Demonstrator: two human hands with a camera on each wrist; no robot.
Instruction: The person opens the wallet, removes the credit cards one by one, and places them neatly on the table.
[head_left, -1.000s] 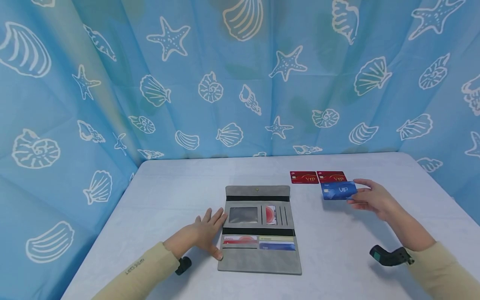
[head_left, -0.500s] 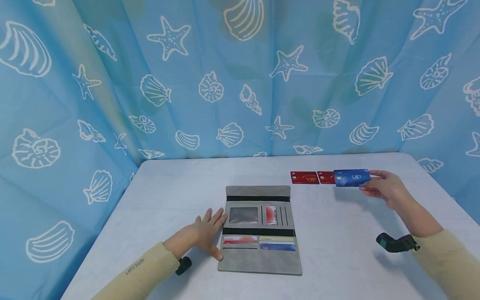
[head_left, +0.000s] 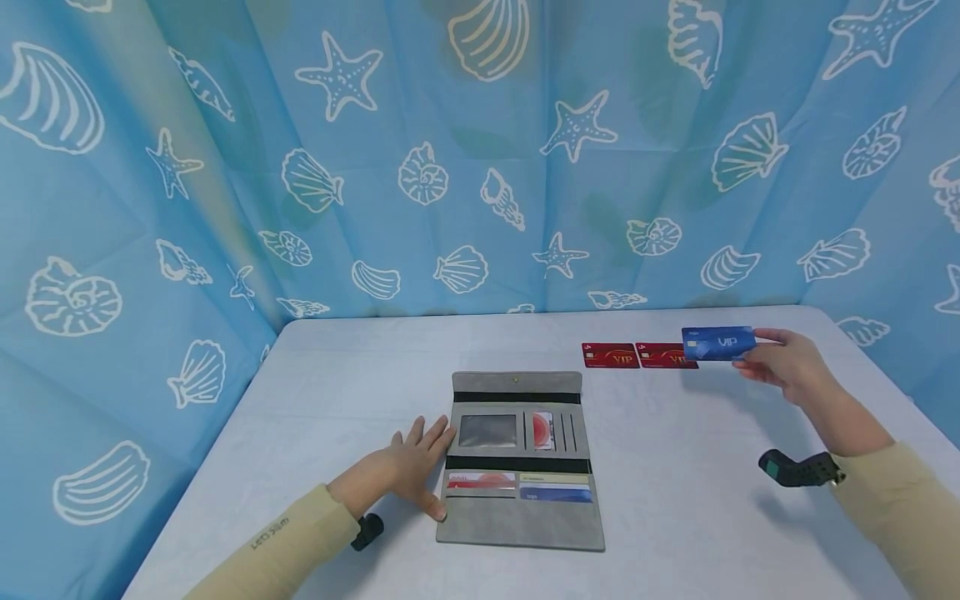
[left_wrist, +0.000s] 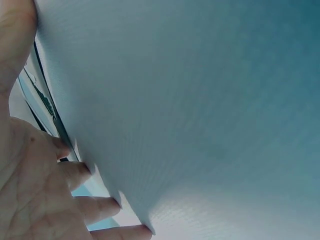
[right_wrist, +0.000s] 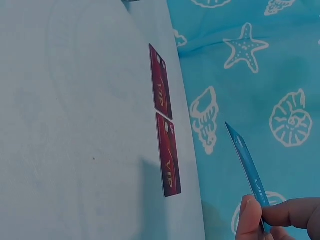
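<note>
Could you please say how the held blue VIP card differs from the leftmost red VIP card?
The blue rectangular VIP card is pinched in the right hand, raised off the white table; the leftmost red rectangular VIP card lies flat on it. The blue card's lettering looks white, the red card's gold. Both read VIP.

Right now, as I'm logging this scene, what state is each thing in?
Grey wallet: unfolded, inside showing.
Wallet's cards: tucked in slots, partly showing.
Blue card: held raised, off the table.
Two red cards: flat, face up, side by side.
Left hand: spread at the wallet's left edge.
Right hand: pinching the blue card.
</note>
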